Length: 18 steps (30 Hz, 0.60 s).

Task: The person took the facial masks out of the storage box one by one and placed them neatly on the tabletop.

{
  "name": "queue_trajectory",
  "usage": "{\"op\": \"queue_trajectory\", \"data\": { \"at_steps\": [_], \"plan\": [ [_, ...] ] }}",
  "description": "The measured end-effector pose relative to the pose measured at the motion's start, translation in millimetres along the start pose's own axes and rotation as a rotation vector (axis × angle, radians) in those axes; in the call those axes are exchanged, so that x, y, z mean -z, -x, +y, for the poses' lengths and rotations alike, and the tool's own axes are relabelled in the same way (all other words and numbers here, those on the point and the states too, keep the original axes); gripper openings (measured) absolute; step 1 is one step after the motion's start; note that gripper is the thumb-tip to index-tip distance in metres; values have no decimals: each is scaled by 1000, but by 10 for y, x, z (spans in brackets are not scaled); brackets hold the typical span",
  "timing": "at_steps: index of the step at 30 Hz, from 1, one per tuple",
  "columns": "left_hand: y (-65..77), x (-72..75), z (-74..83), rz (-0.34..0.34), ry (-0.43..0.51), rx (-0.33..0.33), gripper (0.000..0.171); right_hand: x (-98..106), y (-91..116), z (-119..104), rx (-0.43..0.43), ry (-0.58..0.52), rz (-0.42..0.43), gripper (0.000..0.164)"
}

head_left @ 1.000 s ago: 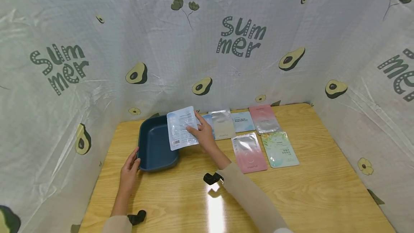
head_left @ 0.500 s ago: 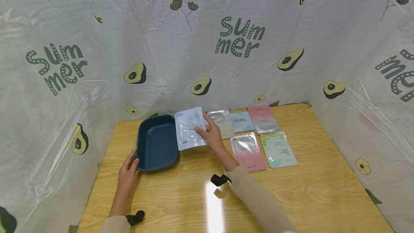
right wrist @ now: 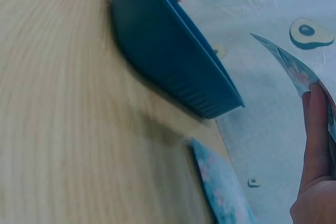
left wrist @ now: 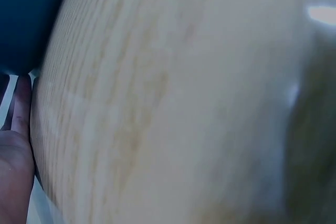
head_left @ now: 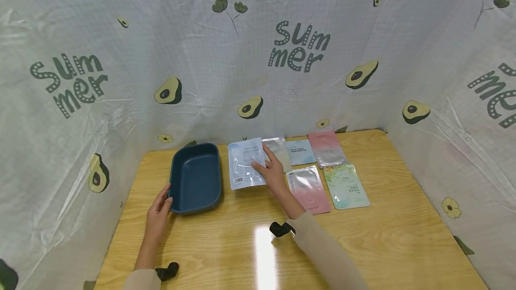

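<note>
My right hand pinches a light blue face mask packet, thumb across its printed, barcoded side. The packet is tilted above the table, just right of a dark blue rectangular bin. In the right wrist view the fingers lie straight along the packet's other side, and a floral blue packet lies on the table below. My left hand holds the bin's front left corner, fingers along the outer wall. The left wrist view shows only part of that hand against the bin.
Right of the held packet lie a silver-beige packet, a small blue packet, two pink packets and a green floral packet. A patterned sheet hangs behind the wooden table.
My right hand has carried the light blue packet to the right and slightly down, away from the bin's right edge. The left hand stays at the bin's corner.
</note>
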State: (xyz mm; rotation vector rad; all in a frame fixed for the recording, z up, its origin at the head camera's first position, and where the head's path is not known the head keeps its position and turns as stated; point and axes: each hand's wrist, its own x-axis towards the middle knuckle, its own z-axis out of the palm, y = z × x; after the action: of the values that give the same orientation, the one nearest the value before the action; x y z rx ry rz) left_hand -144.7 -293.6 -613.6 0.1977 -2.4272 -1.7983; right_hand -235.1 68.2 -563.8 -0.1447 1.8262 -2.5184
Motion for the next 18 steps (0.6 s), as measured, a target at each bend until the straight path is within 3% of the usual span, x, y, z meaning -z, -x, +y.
{"op": "queue_trajectory", "data": {
  "at_steps": [18],
  "plan": [
    [-2,13,-11,-8,-15,-12,53,405,337,151,-54,77,34,75]
  ]
}}
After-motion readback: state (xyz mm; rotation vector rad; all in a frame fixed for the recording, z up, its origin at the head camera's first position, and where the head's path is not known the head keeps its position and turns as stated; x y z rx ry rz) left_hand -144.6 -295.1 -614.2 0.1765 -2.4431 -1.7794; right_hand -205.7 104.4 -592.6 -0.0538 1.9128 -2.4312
